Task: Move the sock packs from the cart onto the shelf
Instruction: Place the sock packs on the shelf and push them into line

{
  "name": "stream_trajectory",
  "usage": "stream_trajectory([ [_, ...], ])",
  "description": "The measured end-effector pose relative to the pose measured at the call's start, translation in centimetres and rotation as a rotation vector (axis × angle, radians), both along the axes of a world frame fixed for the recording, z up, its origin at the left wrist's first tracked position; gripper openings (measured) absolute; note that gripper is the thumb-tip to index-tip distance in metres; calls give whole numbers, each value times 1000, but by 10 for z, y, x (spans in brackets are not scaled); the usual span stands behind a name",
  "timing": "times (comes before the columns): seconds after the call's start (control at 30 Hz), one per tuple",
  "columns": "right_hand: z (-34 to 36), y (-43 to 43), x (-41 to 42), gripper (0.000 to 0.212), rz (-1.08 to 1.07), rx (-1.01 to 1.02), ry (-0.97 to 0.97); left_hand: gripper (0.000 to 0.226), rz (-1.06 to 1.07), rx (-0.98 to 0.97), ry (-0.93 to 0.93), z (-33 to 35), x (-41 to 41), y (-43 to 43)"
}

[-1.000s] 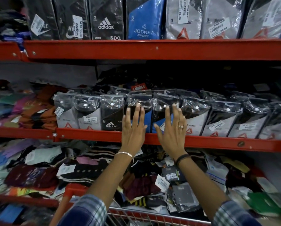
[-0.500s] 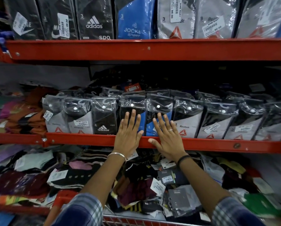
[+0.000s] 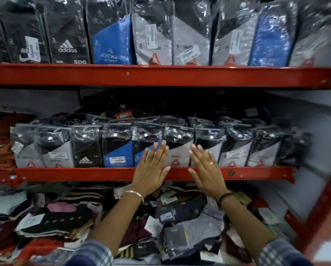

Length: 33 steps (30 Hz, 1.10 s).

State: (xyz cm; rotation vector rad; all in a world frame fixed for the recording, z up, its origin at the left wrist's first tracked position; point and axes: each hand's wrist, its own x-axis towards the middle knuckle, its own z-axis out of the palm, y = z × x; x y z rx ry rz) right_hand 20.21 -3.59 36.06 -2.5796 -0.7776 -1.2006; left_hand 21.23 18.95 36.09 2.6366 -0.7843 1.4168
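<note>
Head view: sock packs (image 3: pixel 153 146) stand upright in a tight row on the middle shelf (image 3: pixel 103 173), faces out, behind its red front lip. Left hand (image 3: pixel 151 167) is flat and open, fingers together, palm toward the row; fingertips lie on a blue-and-black pack (image 3: pixel 139 148) and the edge of the grey pack (image 3: pixel 178 154) next to it, heel of the hand over the lip. Right hand (image 3: pixel 207 169) just right of it, also flat and open, fingers slightly spread, over the next grey packs; ring on one finger. Neither hand grips anything. Small gap between the two hands, grey pack showing through it.

Left of the left hand: blue pack (image 3: pixel 117 152), black Adidas pack (image 3: pixel 86 150), then grey packs out to the row's end. Right of the right hand: more grey-and-black packs, blurred at the far end.

Above the hands: top shelf (image 3: pixel 160 75) with taller packs, black Nike and Adidas, blue Jockey, grey ones with a red triangle logo.

Below the hands, under the forearms: loose mixed socks (image 3: pixel 65 217) and flat packs in a heap with price tags. Can't tell if that heap sits in the cart or on a lower shelf. Bangle on the left wrist, dark band on the right, checked sleeves at the bottom edge.
</note>
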Motion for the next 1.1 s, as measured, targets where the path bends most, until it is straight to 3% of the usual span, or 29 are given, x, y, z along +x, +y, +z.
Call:
stream_trajectory([
  [0.17, -8, -67, 9, 62, -267, 1, -89, 62, -78, 128, -70, 6, 10, -72],
  [0.3, -4, -86, 24, 66, -339, 44, -54, 65, -22, 157, -58, 1, 23, -113],
  [0.63, -7, -92, 61, 59, -276, 52, -129, 69, 110, 63, -85, -13, 51, -150],
  [0.9, -8, -93, 65, 58, -274, 0, -93, 68, 161, 109, -72, -11, 50, -150],
  [1.03, -4, -98, 41, 60, -214, 4, -61, 65, 101, 152, 37, -9, 27, -144],
  [1.1, 10, -92, 23, 58, -163, 100, -126, 60, 34, 173, 57, -5, 16, -132],
])
